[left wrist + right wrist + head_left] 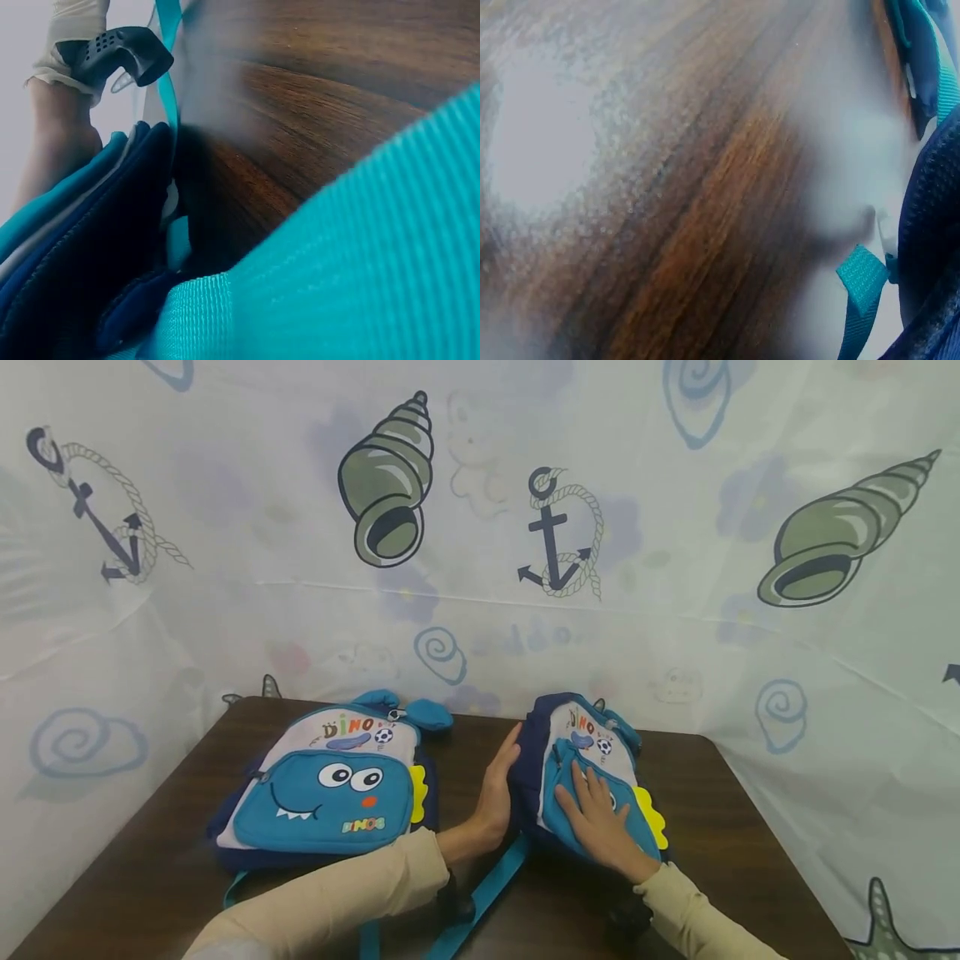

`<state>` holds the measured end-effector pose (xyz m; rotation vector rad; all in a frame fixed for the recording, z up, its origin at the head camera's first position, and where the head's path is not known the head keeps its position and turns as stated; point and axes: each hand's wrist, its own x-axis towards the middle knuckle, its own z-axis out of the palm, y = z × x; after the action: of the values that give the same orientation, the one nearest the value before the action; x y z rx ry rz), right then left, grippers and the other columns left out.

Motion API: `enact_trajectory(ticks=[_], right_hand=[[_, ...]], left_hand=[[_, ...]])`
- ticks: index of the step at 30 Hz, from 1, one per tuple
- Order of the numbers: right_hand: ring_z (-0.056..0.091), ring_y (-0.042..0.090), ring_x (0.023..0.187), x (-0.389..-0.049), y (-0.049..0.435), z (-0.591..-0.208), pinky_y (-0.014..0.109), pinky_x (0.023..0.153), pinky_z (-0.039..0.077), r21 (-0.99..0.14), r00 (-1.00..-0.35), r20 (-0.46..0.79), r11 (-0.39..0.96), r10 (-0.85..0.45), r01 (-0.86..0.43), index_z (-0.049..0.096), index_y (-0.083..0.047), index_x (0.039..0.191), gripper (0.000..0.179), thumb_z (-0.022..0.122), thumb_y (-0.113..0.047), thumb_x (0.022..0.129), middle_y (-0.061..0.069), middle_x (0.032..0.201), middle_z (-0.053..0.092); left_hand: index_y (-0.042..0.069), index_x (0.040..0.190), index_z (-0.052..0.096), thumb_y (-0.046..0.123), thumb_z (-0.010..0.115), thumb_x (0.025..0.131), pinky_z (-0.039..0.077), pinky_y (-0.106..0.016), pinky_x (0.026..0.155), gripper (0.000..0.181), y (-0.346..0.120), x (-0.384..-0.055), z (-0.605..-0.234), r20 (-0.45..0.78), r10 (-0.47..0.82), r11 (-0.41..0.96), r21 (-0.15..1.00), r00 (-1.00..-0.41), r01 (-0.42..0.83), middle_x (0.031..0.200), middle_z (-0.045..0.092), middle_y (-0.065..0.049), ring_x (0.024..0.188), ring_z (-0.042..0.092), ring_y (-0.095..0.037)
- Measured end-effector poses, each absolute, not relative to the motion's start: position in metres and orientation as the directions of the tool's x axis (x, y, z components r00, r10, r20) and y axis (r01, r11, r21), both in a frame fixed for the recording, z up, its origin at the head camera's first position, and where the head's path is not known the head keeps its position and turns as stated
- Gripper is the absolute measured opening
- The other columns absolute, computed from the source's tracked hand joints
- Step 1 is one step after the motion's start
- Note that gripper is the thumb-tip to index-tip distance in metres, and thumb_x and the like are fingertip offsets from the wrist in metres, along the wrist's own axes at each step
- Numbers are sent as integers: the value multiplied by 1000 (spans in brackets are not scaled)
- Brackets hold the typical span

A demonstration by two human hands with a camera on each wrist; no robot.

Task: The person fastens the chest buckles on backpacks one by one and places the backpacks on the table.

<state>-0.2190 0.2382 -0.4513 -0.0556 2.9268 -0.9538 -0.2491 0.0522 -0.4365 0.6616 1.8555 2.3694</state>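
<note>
A teal strap [360, 247] lies nearest, broad across the left wrist view. Beyond it, the right-side backpack [551, 760] lies on the table [720, 827] ahead of the person, its long axis running away from them, top at the far end. Both hands touch it, apart from each other: the left hand [492, 806], fingers straight, rests along its left side; the right hand [603, 827] lies spread on the front pocket. The other backpack [300, 810] sits left, nearer the left hand.

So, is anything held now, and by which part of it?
Nothing looks gripped: the left hand touches the right bag at its side; the right hand lies on its front pocket.
</note>
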Motion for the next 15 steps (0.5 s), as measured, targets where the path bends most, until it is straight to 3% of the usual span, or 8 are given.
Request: enact_trajectory(ticks=[8, 15], right_hand=[[-5, 46, 153, -220, 234, -442, 78, 107, -14, -627, -996, -45, 778, -74, -29, 1, -19, 162, 73, 20, -60, 104, 16, 169, 0], [-8, 42, 154, -221, 234, -433, 78, 107, -15, -695, -995, -21, 717, -97, -56, -4, -20, 162, 69, 14, -57, 106, 13, 169, -2]], left_hand=[[15, 156, 33, 50, 20, 105, 18, -52, 124, 63, 52, -245, -435, 262, 318, -362, 922, -911, 139, 161, 33, -6, 148, 30, -30], [18, 158, 30, 49, 19, 105, 19, -50, 124, 63, 56, -253, -422, 398, 389, -369, 894, -831, 255, 163, 32, 1, 152, 28, -23]])
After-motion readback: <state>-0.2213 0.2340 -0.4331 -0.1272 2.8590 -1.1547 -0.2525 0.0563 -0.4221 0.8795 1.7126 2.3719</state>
